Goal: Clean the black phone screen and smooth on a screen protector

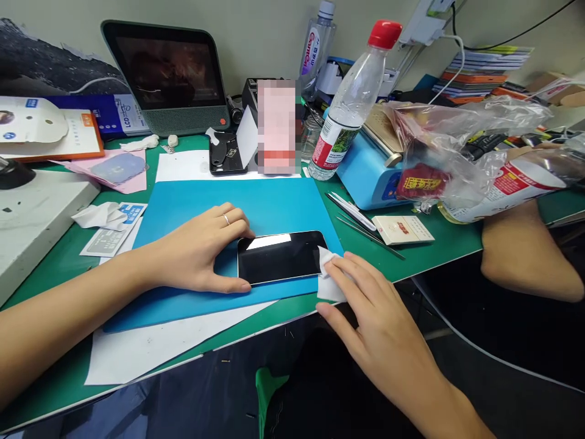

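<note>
A smartphone (280,259) with a dark glossy screen lies face up on a blue mat (192,207). My left hand (203,247) grips its left end, thumb at the near edge and index finger at the far edge. In my right hand (379,311) is a white tissue (328,277), pressed under the fingertips against the right end of the screen. Part of the tissue hangs toward the table's front edge.
Right of the mat lie tweezers (370,236), a white pen (351,211) and a small white box (403,230). A red-capped bottle (345,103) and a tablet-like display (169,79) stand behind. Another person's arm (525,250) rests at the right.
</note>
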A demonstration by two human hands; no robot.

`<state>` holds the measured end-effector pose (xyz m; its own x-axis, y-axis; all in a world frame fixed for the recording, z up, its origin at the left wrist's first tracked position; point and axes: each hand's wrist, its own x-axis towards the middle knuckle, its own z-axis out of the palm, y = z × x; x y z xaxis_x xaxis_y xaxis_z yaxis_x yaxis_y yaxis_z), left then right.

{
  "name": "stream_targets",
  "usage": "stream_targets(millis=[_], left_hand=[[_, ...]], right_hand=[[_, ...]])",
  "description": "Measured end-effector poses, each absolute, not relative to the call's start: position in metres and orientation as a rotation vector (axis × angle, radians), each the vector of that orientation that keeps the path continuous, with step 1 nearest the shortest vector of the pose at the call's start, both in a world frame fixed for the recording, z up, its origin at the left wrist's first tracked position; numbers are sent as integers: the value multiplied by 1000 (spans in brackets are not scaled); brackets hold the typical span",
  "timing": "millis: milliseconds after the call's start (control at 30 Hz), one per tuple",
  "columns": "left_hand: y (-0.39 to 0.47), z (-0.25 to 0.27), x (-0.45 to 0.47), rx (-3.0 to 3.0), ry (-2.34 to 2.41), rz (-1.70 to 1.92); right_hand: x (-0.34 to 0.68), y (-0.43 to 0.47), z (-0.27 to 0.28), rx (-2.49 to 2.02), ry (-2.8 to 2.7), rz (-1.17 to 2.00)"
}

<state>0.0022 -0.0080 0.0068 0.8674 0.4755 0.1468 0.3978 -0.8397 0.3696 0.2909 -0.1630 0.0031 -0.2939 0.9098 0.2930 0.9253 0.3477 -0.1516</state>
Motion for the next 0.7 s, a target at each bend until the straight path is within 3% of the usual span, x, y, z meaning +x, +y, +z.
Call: stream_targets(millis=[267, 700], left_hand=[[-7, 6, 2, 2731, 626, 335], [-7, 6, 1, 2720, 631, 344]], right_hand=[[282, -108, 15, -1611, -2278, 77], [282, -131, 9, -1625, -2285, -2]])
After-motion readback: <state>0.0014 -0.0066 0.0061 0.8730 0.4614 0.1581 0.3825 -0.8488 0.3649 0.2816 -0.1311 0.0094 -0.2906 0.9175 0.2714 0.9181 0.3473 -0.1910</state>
